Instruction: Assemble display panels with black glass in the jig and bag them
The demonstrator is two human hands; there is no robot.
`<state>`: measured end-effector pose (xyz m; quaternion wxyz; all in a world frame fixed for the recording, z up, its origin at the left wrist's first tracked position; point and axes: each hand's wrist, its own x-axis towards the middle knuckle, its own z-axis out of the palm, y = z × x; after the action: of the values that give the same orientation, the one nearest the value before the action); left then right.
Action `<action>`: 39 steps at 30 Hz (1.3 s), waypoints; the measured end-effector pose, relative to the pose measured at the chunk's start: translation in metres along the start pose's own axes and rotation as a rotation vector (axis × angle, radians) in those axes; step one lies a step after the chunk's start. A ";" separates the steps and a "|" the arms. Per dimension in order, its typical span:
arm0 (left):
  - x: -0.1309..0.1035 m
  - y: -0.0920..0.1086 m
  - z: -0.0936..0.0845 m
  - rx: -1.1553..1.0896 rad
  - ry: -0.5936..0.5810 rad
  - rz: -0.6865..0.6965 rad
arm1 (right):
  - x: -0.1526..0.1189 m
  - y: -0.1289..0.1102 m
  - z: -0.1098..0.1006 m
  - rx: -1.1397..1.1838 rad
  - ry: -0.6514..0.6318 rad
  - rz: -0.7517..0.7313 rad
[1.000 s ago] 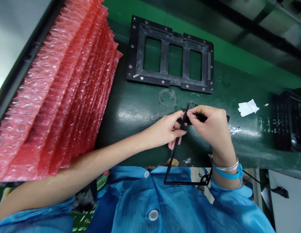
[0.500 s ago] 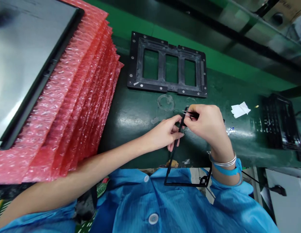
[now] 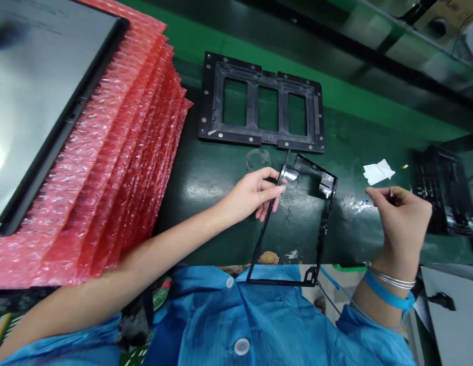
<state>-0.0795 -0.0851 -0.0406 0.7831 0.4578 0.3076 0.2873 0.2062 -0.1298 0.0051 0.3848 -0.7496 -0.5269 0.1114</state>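
Observation:
My left hand (image 3: pixel 261 193) pinches the left side of a thin black plastic frame (image 3: pixel 323 223), thumb and fingers wrapped round its rail. The frame tilts, its near end over my blue smock and its far end over the green bench. Shiny silvery patches show near its far corners. Well to the right of the frame, my right hand (image 3: pixel 404 216) is closed on tweezers (image 3: pixel 391 191); only a small bit of them shows between the fingers, the rest is hidden by the hand.
A black fixture (image 3: pixel 254 109) with three openings lies behind the frame. Red bubble-wrap bags (image 3: pixel 145 127) are stacked on the left, with a dark-edged panel (image 3: pixel 49 101) on top. A white paper scrap (image 3: pixel 378 172) and stacked black parts (image 3: pixel 450 193) are on the right.
My right hand has left the frame's far left corner and moved right with the tweezers. The frame has tilted, so its far end now shows. My left hand still holds it.

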 end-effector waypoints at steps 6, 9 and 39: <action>0.006 0.003 -0.005 -0.032 0.069 0.045 | -0.016 0.008 0.008 -0.469 0.044 -0.239; 0.007 0.002 -0.006 -0.020 0.061 0.044 | -0.032 -0.023 0.036 -0.260 -0.086 -0.424; 0.007 0.005 -0.003 -0.025 0.111 0.018 | -0.070 -0.064 0.078 0.200 -0.512 -0.684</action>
<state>-0.0783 -0.0764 -0.0385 0.7677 0.4341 0.3430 0.3232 0.0876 -0.1454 -0.0202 0.3273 -0.4393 -0.8098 0.2102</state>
